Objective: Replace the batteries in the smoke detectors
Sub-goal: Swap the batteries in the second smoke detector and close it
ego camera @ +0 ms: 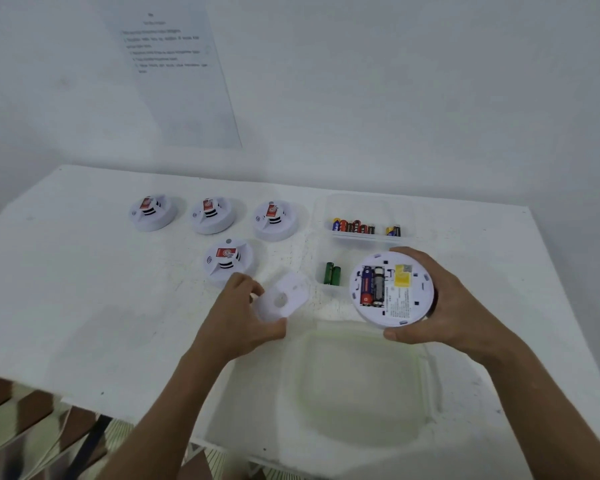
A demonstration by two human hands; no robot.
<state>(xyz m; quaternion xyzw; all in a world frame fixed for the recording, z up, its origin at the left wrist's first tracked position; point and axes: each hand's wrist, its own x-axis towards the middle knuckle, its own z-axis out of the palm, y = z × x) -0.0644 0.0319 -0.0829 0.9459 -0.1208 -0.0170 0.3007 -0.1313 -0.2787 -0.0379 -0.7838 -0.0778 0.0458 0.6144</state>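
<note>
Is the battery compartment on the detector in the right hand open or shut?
Open: the detector shows two batteries exposed, its cover in the left hand.

Single view only, head-mounted wide-angle, so no overlap with any second camera. It looks forward and steeply down over the near edge of the white table (pixel 84 306), both forearms entering from the bottom of frame. The left hand (pixel 243 317) and right hand (pixel 440 306) sit close to the lens, around mid-frame. The far side of the table and the row of smoke detectors (pixel 208 214) land above centre, farther off. The wall (pixel 430 81) with a printed sheet (pixel 174 71) fills the top third. Table edges bow and tilt, consistent with wide-angle distortion. Floor shows at bottom left.
</note>
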